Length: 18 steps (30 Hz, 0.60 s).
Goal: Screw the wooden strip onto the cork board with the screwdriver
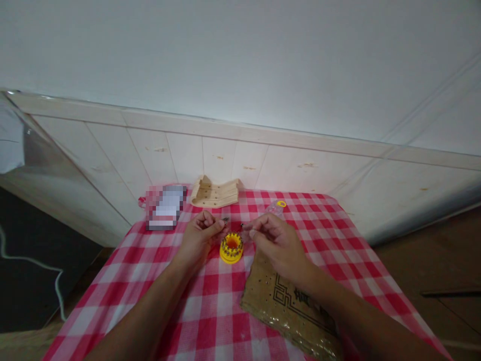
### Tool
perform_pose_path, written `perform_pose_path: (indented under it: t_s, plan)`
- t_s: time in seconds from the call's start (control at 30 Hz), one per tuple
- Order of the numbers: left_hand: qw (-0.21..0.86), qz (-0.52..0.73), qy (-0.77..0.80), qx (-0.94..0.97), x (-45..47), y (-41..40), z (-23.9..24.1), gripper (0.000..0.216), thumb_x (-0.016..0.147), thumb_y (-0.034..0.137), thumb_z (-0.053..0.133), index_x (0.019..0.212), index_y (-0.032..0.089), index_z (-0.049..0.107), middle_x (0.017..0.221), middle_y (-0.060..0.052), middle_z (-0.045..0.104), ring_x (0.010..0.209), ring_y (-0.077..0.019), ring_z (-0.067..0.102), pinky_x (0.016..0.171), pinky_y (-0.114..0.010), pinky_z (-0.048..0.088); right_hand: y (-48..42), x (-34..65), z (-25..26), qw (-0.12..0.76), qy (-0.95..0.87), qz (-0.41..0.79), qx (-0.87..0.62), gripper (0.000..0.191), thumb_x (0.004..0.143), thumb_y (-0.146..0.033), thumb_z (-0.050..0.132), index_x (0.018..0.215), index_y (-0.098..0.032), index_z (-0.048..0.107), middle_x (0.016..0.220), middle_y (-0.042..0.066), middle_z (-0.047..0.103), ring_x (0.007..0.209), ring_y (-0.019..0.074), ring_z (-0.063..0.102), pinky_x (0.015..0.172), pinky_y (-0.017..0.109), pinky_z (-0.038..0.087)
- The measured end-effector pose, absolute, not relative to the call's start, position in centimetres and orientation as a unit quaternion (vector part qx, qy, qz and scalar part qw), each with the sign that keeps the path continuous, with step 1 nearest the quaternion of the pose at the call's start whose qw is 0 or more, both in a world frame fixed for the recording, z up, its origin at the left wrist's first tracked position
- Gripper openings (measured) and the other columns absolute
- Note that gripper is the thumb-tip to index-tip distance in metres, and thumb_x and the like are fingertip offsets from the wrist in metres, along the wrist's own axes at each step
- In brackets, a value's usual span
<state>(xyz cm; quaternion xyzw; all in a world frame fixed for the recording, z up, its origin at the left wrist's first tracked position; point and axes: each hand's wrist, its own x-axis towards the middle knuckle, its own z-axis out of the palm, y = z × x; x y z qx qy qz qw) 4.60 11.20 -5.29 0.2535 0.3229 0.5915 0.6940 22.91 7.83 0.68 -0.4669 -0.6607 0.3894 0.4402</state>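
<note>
My left hand (205, 233) is closed in a pinch, with a small dark metal piece (225, 219) sticking out past the thumb and fingertip. Opposite it, my right hand (276, 240) has its thumb and fingers drawn together. Another tiny dark piece (241, 225) shows at the right fingertips, too small to name. Between and just below both hands, a round yellow holder (232, 258) stands on the cloth, hollow in the middle and ringed with small shiny metal bits. Beneath my right wrist lies a brown mat or packet (278, 321) with dark line patterns and a glossy edge, partly covered by the forearm.
A curved pale wooden piece (215, 195) with holes sits at the back near the panelled wall (285, 165). To its left lies a pixelated phone-like object (165, 208). Clear plastic with a yellow ring (281, 204) is behind my right hand. A red-and-white checked cloth (210, 321) covers the table.
</note>
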Motion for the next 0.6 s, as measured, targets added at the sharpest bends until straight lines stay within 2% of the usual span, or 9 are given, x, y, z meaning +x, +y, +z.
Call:
perform_pose_path:
  t_s: [0.07,0.13,0.23,0.3,0.43,0.6]
  plan:
    - [0.694,0.592,0.323,0.253,4.6,11.2,-5.3,0.049,0.057,0.019,0.091,0.065,0.017,0.044,0.064,0.001,0.067,0.059,-0.0114,0.064,0.06,-0.021,0.052,8.6,22.7,1.4,0.446,-0.644,0.413,-0.464,0.004,0.085,-0.025,0.058,0.083,-0.023,0.055,0.074,0.001,0.068,0.068,0.016,0.067,0.064,0.031,0.053]
    - [0.693,0.592,0.323,0.255,4.5,11.2,-5.3,0.048,0.057,0.019,0.091,0.066,0.017,0.044,0.064,0.002,0.067,0.058,-0.0109,0.064,0.06,-0.022,0.052,9.5,22.5,2.0,0.406,-0.68,0.395,-0.466,0.003,0.087,-0.024,0.057,0.086,-0.022,0.059,0.072,0.001,0.068,0.067,0.016,0.067,0.063,0.031,0.053]
    - [0.695,0.592,0.315,0.26,4.5,11.2,-5.4,0.049,0.058,0.019,0.091,0.066,0.017,0.043,0.064,0.002,0.066,0.059,-0.0111,0.064,0.062,-0.022,0.053,10.5,22.0,2.5,0.319,-0.76,0.324,-0.464,0.014,0.087,-0.016,0.054,0.082,-0.021,0.067,0.075,0.003,0.071,0.07,0.0165,0.067,0.067,0.032,0.052]
    - [0.695,0.594,0.309,0.262,4.5,11.2,-5.4,0.049,0.058,0.019,0.091,0.065,0.017,0.043,0.065,0.002,0.066,0.061,-0.0113,0.065,0.062,-0.022,0.053,11.0,21.6,2.4,0.293,-0.791,0.286,-0.455,0.019,0.087,-0.012,0.052,0.084,-0.021,0.069,0.081,0.004,0.073,0.075,0.017,0.068,0.071,0.033,0.052]
    - [0.692,0.601,0.312,0.248,4.6,11.2,-5.1,0.052,0.055,0.02,0.092,0.065,0.017,0.041,0.06,0.005,0.062,0.058,-0.0099,0.063,0.06,-0.021,0.053,11.4,20.9,1.8,0.306,-0.799,0.269,-0.442,0.019,0.087,-0.01,0.054,0.096,-0.022,0.067,0.093,0.005,0.074,0.083,0.0181,0.07,0.074,0.032,0.054]
    - [0.697,0.595,0.316,0.244,4.6,11.1,-4.6,0.054,0.053,0.022,0.093,0.063,0.017,0.041,0.058,0.005,0.06,0.053,-0.0092,0.061,0.055,-0.02,0.051,11.7,20.6,1.1,0.314,-0.792,0.276,-0.446,0.019,0.086,-0.009,0.057,0.1,-0.022,0.059,0.092,0.006,0.072,0.082,0.0189,0.07,0.071,0.032,0.057]
